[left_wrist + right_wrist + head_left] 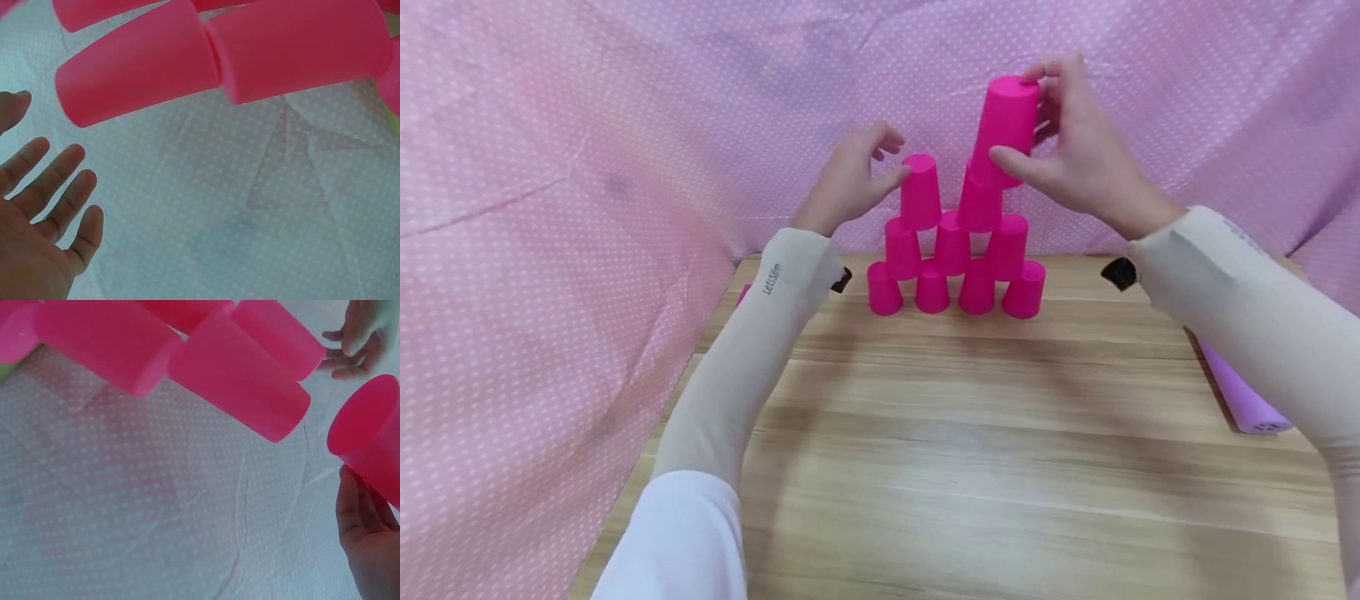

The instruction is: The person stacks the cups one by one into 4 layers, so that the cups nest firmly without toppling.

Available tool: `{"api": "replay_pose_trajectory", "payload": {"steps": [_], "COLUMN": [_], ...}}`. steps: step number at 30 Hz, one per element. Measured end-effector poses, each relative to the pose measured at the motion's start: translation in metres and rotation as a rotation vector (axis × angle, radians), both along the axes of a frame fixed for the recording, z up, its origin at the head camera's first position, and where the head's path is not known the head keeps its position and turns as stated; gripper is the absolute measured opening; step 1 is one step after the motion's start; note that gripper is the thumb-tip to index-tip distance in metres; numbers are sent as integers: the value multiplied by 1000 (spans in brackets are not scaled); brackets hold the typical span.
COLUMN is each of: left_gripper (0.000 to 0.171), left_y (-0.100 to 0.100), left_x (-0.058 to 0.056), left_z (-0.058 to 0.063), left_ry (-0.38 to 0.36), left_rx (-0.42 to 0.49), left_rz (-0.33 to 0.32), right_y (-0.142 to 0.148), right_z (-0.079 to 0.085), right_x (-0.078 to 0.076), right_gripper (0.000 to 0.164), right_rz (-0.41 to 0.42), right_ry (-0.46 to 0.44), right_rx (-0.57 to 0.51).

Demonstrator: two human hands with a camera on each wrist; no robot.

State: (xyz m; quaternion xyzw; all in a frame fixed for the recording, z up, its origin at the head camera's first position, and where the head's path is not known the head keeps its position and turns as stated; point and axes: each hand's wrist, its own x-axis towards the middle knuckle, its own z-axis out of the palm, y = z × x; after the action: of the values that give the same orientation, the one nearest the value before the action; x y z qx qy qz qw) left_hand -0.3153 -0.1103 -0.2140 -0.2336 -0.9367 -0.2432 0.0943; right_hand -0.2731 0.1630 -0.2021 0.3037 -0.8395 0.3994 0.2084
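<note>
A pyramid of upside-down pink cups stands at the back of the table. Its bottom row (885, 289) has several cups, the row above (902, 250) three, and the upper tier a left cup (920, 196) and a right cup (980, 204). My right hand (1082, 154) holds another inverted cup (1006, 117) between thumb and fingers, above the upper right cup. In the right wrist view, a gap separates this held cup (375, 437) from the stacked cups. Beside the upper left cup is my left hand (853, 179), fingers spread and nothing in them; the left wrist view shows it apart from the cups.
Wood-grain table (970, 433) spreads in front of the pyramid. Pink dotted cloth (647, 125) hangs close behind and to the left. A purple cylinder (1240, 387) lies under the right forearm. Part of a pink object (742, 293) shows at the table's left edge.
</note>
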Motion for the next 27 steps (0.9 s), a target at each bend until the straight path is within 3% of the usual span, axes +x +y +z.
{"api": "replay_pose_trajectory", "payload": {"steps": [7,12,27], "left_gripper": [52,52,55], "left_y": [4,4,11], "left_x": [0,0,-6], "left_z": [-7,-8,-16], "left_ry": [-80,-78,-105], "left_rx": [-21,-26,-31], "left_rz": [27,23,12], "right_y": [-24,-37,-42], "right_z": [13,13,12], "right_x": [-31,-45,-48], "right_gripper": [70,73,74], "right_rz": [-60,-73,-120], "right_ry": [-141,-218,-232], "right_rx": [110,165,217]}}
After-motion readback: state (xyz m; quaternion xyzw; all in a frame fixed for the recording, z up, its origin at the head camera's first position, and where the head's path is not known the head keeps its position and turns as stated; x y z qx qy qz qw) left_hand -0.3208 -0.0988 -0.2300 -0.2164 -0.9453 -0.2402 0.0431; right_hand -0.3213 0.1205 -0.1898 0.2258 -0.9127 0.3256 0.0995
